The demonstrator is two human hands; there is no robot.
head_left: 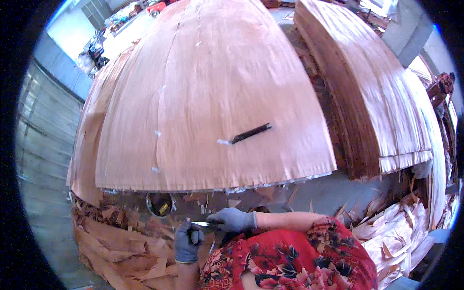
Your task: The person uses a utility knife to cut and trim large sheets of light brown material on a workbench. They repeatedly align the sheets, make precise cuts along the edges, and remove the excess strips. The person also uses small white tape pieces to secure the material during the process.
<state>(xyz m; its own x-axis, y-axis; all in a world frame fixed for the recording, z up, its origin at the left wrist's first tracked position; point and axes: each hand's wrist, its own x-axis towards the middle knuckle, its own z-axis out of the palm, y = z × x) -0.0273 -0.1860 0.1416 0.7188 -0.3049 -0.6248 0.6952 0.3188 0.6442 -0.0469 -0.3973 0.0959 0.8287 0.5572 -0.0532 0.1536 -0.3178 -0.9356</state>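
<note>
Both my hands wear grey gloves and meet low in the picture, below the front edge of a big stack of reddish wood veneer sheets (208,96). My left hand (187,240) is closed round a small dark object. My right hand (233,220) grips a thin metal blade (200,224) whose tip points left toward the left hand. On the top veneer sheet lies a dark narrow strip with a white end (249,133), out of reach of both hands.
A second tall veneer stack (372,96) stands to the right. Torn veneer scraps (121,241) pile at the lower left, pale offcuts (406,232) at the right. A round container (159,204) sits under the stack's edge. Grey concrete floor (43,159) runs along the left.
</note>
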